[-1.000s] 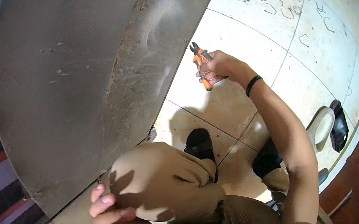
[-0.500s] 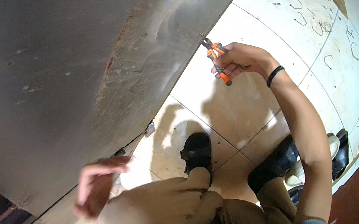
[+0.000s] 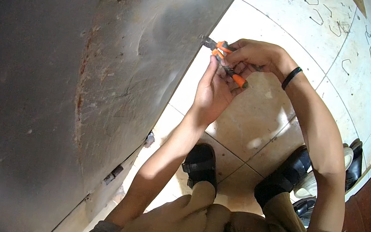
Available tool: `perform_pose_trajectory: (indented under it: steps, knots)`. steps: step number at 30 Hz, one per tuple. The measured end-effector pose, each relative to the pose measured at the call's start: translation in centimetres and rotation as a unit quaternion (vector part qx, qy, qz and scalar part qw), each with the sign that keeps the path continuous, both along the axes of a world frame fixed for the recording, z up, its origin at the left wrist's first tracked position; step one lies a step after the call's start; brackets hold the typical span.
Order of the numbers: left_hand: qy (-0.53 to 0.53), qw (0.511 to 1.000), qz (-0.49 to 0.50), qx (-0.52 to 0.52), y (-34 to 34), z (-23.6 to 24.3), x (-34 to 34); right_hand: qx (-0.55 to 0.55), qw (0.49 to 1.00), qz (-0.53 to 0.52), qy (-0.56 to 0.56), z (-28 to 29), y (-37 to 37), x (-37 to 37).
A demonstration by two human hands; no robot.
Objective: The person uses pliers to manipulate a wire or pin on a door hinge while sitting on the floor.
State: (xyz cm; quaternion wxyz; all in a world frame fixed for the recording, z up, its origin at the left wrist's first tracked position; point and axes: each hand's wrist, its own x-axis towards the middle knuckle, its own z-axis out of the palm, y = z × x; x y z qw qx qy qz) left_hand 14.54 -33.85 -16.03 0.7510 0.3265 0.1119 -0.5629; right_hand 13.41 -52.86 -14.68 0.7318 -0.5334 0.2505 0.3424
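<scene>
The right hand (image 3: 254, 54) is closed around the pliers (image 3: 225, 59), gripping them by their orange handles. The tool's dark nose points left, toward the edge of the grey panel (image 3: 104, 80); whether the tip touches the panel or grips anything cannot be told.

The left hand (image 3: 215, 91) reaches up from below with its fingers extended. The fingertips meet the pliers just under the right hand, resting against the lower handle rather than closing fully around it.

The pliers are held above the tiled floor (image 3: 261, 122), just beside the panel's right edge (the panel fills the left half of the view and shows scratches and rust streaks).

The right wrist carries a black band (image 3: 292, 77). Below the hands, both feet in black sandals (image 3: 201, 164) stand on the tiles, with the knees bent in a crouch. Small bent wire pieces (image 3: 331, 20) lie scattered on the floor at the upper right.
</scene>
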Motion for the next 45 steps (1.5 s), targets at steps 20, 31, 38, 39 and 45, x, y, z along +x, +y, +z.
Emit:
perform_pose_trajectory:
  steps: [20,31,38,39,45]
  knots:
    - [-0.027,0.995,0.082,0.05,-2.5,-0.9,1.3,0.212,0.975,-0.038,0.049,-1.6,0.6,0.6]
    - [-0.046,0.996,0.057,0.059,-1.4,-2.6,2.1,0.095,0.993,-0.059,0.037,-1.7,4.3,-0.4]
    - [-0.078,0.993,0.022,0.082,-1.1,-2.3,1.9,-0.144,0.981,0.074,-0.103,-1.3,4.5,-0.3]
    - [-0.076,0.994,0.032,0.072,-1.1,-2.6,1.7,-0.142,0.982,0.051,-0.115,-1.9,4.9,-0.5]
    - [-0.089,0.989,0.099,0.07,0.8,-1.8,0.3,-0.19,0.973,0.054,-0.116,-2.3,4.9,-0.4]
